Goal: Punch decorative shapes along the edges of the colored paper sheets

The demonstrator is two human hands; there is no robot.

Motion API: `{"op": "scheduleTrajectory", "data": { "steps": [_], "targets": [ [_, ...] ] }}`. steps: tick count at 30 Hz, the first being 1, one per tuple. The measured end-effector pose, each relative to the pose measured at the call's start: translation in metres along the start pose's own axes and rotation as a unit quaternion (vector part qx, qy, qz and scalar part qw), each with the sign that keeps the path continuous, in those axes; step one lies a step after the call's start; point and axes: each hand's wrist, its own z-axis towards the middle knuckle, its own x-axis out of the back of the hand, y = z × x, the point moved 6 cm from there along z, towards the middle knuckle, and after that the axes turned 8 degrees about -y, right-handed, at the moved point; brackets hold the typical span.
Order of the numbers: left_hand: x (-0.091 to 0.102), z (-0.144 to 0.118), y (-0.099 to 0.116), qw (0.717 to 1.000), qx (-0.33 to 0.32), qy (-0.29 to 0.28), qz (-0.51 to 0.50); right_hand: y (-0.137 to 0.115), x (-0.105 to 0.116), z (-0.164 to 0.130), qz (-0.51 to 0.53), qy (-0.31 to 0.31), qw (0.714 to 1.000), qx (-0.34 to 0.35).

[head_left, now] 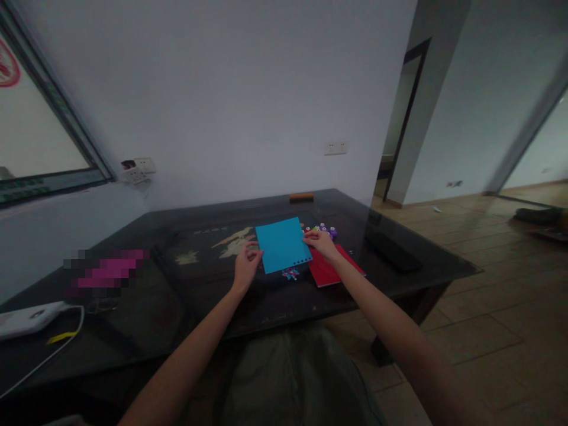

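Evidently blue paper sheet (pixel 282 244) thin, light, floppy; left hand (pixel 245 263) and right hand (pixel 320 242) pinch opposite side edges; grip there.

Two bare forearms enter from the lower edge of the frame, one at lower left, one at lower right, both uncovered from elbow to wrist, with no sleeve showing. The left hand (pixel 245 264) and right hand (pixel 320 242) carry no gloves, and neither wrist bears a watch or band. At bottom centre, the lap is clad in dull olive-green fabric.
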Motion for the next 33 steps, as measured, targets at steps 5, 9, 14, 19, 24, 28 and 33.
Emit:
{"op": "scheduleTrajectory", "data": {
  "steps": [5,9,14,19,24,28,33],
  "targets": [
    [-0.021,0.0,0.028,0.999,-0.02,-0.034,0.032,-0.011,0.019,-0.012,-0.023,0.015,1.0,0.015],
    [-0.052,0.005,0.039,0.994,-0.016,-0.062,0.094,-0.014,0.049,-0.029,-0.072,0.039,0.997,0.003],
    [-0.101,0.009,0.03,0.987,0.016,-0.099,0.127,-0.006,0.097,-0.054,-0.124,0.06,0.99,-0.035],
    [-0.134,0.002,0.021,0.969,0.041,-0.122,0.213,-0.001,0.121,-0.074,-0.209,0.039,0.977,-0.024],
    [-0.144,-0.007,0.016,0.923,0.035,-0.147,0.353,0.002,0.124,-0.084,-0.226,0.029,0.974,0.012],
    [-0.145,-0.011,0.015,0.915,0.04,-0.165,0.367,0.006,0.126,-0.084,-0.236,0.037,0.971,0.013],
    [-0.147,-0.015,0.02,0.909,0.034,-0.175,0.376,0.009,0.128,-0.084,-0.254,0.043,0.966,0.012]
  ]
}}
